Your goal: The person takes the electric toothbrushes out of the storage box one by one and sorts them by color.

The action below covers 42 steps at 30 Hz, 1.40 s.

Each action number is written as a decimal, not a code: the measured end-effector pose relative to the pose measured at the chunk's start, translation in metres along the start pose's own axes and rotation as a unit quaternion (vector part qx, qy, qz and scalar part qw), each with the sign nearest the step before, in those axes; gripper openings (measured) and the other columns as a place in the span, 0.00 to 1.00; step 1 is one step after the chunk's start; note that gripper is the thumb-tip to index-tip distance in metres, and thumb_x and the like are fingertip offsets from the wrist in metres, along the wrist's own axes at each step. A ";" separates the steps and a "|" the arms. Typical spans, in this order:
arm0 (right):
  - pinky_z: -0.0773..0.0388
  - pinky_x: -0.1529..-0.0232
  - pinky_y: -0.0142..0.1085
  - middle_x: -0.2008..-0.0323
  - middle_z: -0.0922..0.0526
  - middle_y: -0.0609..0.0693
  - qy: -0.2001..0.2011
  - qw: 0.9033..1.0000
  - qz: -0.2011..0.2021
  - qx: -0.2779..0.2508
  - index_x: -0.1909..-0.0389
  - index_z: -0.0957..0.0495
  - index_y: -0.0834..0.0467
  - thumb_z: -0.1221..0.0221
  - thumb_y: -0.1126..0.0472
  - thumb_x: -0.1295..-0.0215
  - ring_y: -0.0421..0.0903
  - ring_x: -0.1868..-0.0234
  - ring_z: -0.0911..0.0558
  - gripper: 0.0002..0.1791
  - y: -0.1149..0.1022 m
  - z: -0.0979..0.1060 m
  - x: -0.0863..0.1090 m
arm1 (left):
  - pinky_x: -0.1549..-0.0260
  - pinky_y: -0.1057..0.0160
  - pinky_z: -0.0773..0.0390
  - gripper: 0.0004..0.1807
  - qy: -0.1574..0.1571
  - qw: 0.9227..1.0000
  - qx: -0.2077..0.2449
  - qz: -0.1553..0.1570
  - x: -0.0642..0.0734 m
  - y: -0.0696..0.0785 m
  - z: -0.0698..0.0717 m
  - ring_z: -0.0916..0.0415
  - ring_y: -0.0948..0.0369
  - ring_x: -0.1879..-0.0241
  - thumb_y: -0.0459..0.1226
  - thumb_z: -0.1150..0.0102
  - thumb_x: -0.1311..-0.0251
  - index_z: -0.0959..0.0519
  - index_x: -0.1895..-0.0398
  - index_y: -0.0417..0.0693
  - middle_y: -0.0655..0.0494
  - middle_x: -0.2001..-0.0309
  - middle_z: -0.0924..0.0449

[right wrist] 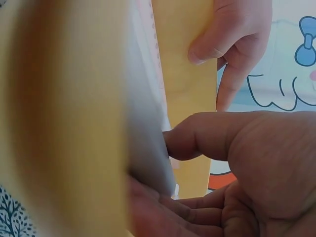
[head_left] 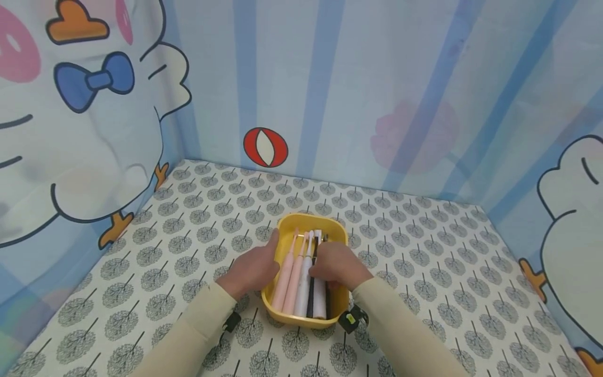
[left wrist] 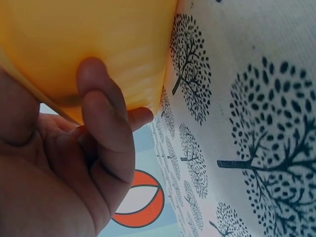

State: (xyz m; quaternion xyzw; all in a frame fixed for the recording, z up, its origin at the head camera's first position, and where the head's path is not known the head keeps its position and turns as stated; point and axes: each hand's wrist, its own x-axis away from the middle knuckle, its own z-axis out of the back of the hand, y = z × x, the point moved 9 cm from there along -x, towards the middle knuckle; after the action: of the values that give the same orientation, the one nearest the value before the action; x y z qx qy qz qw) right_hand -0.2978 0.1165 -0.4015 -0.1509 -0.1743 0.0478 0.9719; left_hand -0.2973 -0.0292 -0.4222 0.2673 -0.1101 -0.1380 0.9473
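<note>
A yellow bin (head_left: pixel 303 322) holds several electric toothbrushes side by side, their heads toward the far end. Two pink toothbrushes (head_left: pixel 281 285) lie on the left, beside a silvery-white toothbrush (head_left: pixel 303 293). My left hand (head_left: pixel 252 266) grips the bin's left wall, thumb over the rim and fingers against the outside, as the left wrist view shows. Inside the bin on the right, my right hand (head_left: pixel 340 263) holds a white toothbrush (right wrist: pixel 148 118) between thumb and fingers. That hand partly hides the dark toothbrushes around it.
The bin stands on a tabletop cloth (head_left: pixel 212 220) printed with grey trees. Behind it hangs a blue-striped curtain (head_left: pixel 358 104) with cartoon birds and a red-and-white ball printed on it.
</note>
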 end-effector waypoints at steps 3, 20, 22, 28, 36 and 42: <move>0.26 0.85 0.35 0.83 0.21 0.52 0.004 1.000 -0.001 -0.008 0.78 0.26 0.58 0.38 0.60 0.43 0.46 0.85 0.21 0.09 0.001 0.001 0.001 | 0.84 0.60 0.29 0.43 0.003 1.000 0.000 -0.003 0.000 0.000 0.000 0.30 0.58 0.83 0.36 0.55 0.34 0.66 0.22 0.43 0.53 0.77 0.28; 0.25 0.80 0.35 0.81 0.21 0.51 0.055 0.996 0.016 -0.065 0.78 0.24 0.58 0.39 0.57 0.40 0.45 0.82 0.21 0.11 0.011 0.031 0.012 | 0.83 0.60 0.29 0.43 0.003 1.000 0.008 -0.007 0.000 0.000 0.002 0.30 0.58 0.83 0.36 0.56 0.34 0.66 0.22 0.44 0.53 0.76 0.27; 0.25 0.79 0.36 0.80 0.20 0.51 0.064 0.995 0.016 -0.081 0.77 0.22 0.58 0.40 0.57 0.39 0.45 0.80 0.21 0.11 0.013 0.038 0.015 | 0.83 0.60 0.29 0.42 0.003 1.000 0.008 -0.006 0.000 0.000 0.002 0.29 0.59 0.83 0.36 0.56 0.34 0.66 0.22 0.44 0.53 0.75 0.26; 0.23 0.76 0.35 0.73 0.17 0.50 0.104 0.985 0.026 -0.137 0.64 0.17 0.61 0.39 0.57 0.39 0.43 0.77 0.20 0.10 0.019 0.054 0.022 | 0.82 0.60 0.28 0.43 0.003 1.000 0.013 -0.004 0.000 -0.001 0.002 0.29 0.58 0.83 0.36 0.56 0.34 0.66 0.22 0.45 0.53 0.74 0.26; 0.20 0.70 0.36 0.59 0.16 0.55 0.162 0.966 0.044 -0.195 0.45 0.22 0.63 0.40 0.57 0.36 0.43 0.71 0.16 0.21 0.030 0.072 0.032 | 0.82 0.60 0.29 0.43 0.005 1.000 0.009 -0.009 0.000 -0.001 0.000 0.29 0.59 0.83 0.36 0.55 0.34 0.65 0.22 0.44 0.53 0.75 0.26; 0.20 0.67 0.38 0.57 0.15 0.53 0.208 0.953 0.052 -0.215 0.41 0.24 0.60 0.42 0.55 0.33 0.43 0.69 0.15 0.22 0.043 0.088 0.040 | 0.82 0.60 0.29 0.42 0.005 1.000 0.010 -0.008 0.000 -0.002 0.000 0.30 0.59 0.83 0.36 0.55 0.34 0.65 0.22 0.44 0.53 0.75 0.27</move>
State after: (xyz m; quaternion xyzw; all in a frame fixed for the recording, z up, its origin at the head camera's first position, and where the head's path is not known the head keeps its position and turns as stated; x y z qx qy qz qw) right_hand -0.2930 0.1877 -0.3228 -0.3721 0.0338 0.0267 0.9272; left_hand -0.2973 -0.0311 -0.4233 0.2779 -0.1045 -0.1436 0.9441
